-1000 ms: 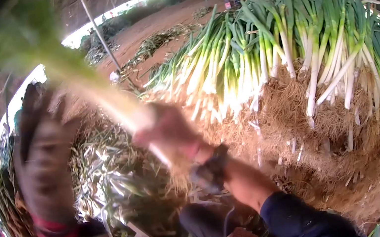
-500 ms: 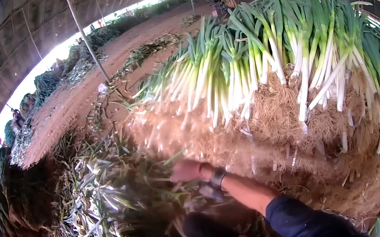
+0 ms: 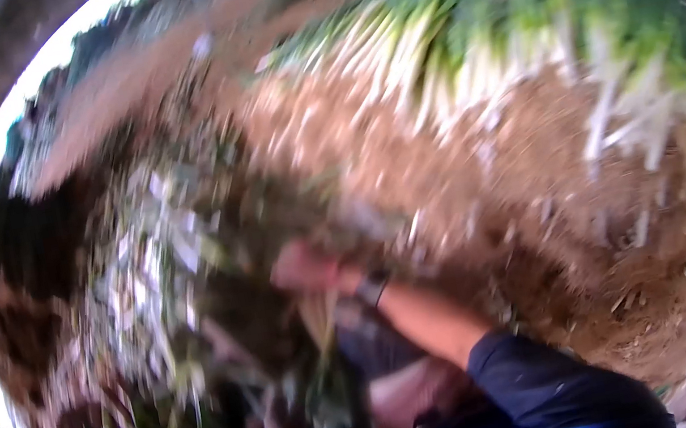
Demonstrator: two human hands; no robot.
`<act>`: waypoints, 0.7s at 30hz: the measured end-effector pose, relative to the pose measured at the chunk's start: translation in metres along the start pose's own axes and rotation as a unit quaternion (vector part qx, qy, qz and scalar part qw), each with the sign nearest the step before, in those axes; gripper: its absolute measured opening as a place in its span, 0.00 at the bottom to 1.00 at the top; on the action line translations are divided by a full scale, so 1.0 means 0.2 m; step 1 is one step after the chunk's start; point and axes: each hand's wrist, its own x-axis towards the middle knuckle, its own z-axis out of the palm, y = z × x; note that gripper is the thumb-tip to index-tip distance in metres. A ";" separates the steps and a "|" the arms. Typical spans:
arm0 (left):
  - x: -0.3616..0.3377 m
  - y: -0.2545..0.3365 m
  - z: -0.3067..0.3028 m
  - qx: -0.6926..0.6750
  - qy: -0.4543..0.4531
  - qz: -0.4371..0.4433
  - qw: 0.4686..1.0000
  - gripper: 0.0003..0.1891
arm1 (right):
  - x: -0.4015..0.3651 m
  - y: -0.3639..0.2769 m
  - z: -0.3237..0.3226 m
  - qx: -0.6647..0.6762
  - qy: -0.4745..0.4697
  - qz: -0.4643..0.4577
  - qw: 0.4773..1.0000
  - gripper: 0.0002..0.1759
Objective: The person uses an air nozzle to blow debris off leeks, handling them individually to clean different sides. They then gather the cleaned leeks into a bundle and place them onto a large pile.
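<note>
Unfortunately, blur covers the right hand point(image 3: 307, 267) and, below it, the left hand point(image 3: 274, 409), so whether either grips anything I cannot tell. Leeks point(image 3: 470, 52) lie in a long row beyond and right of both; leaf scraps point(image 3: 154, 264) spread to their left.

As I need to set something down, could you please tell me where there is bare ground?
The clearest patch is the reddish path, upper left, beyond the leaf scraps. The soil between the scraps and the leeks looks partly open, though littered. It is crowded among the scraps left of the right hand.
</note>
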 end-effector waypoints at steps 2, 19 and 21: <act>-0.07 0.09 0.01 0.111 0.018 0.041 0.993 0.21 | -0.07 -0.03 -0.05 0.227 0.045 0.153 0.961 0.11; 0.06 0.33 0.09 0.228 -0.005 -0.045 0.973 0.30 | -0.72 -0.37 0.82 0.163 -0.219 0.702 0.658 0.37; 0.12 0.34 0.12 0.240 -0.009 -0.023 0.970 0.30 | -0.76 -0.38 0.89 0.201 -0.227 0.703 0.644 0.39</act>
